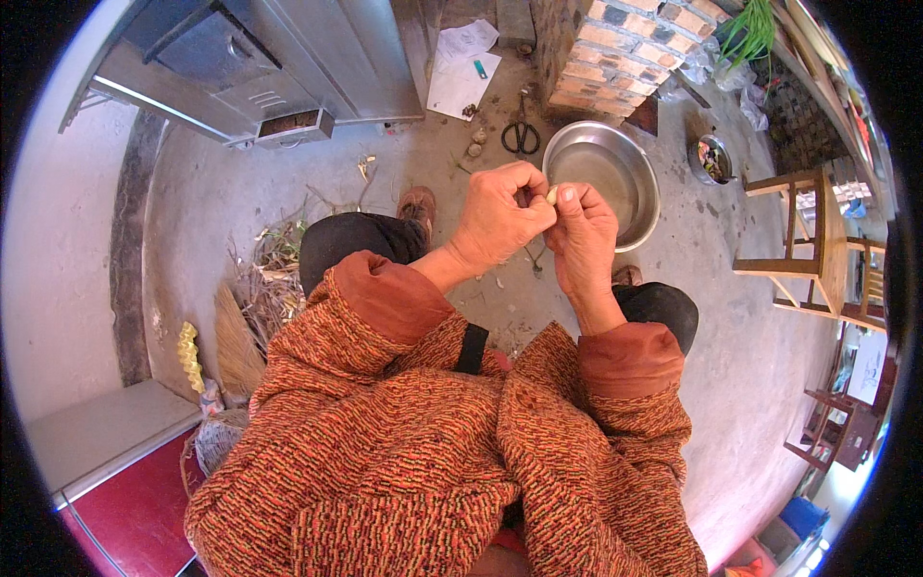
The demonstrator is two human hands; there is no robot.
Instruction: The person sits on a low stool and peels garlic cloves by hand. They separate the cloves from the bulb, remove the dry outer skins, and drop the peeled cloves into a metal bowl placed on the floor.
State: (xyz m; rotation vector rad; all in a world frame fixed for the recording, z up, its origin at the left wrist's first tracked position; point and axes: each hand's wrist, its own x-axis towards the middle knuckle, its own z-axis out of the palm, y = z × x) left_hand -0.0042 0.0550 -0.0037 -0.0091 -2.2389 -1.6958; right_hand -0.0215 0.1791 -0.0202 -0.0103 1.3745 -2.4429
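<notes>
Between the fingertips of both hands is a small pale piece that looks like a garlic clove (552, 195). My left hand (501, 213) pinches it from the left, with its fingers curled. My right hand (583, 234) grips its other side between thumb and fingers. Just beyond the hands, on the concrete floor, stands a wide steel basin (602, 169) with what looks like water in it. Black-handled scissors (520, 137) lie on the floor left of the basin. Near them are small round pale things (474, 149), perhaps garlic bulbs.
Dry twigs and stalks (270, 281) are heaped beside my left leg, next to a straw broom (234, 339). A brick pillar (606, 58) rises behind the basin. Papers (461, 83) lie by a metal cabinet (317, 58). At right are a small pot of scraps (710, 160) and a wooden stool (829, 245).
</notes>
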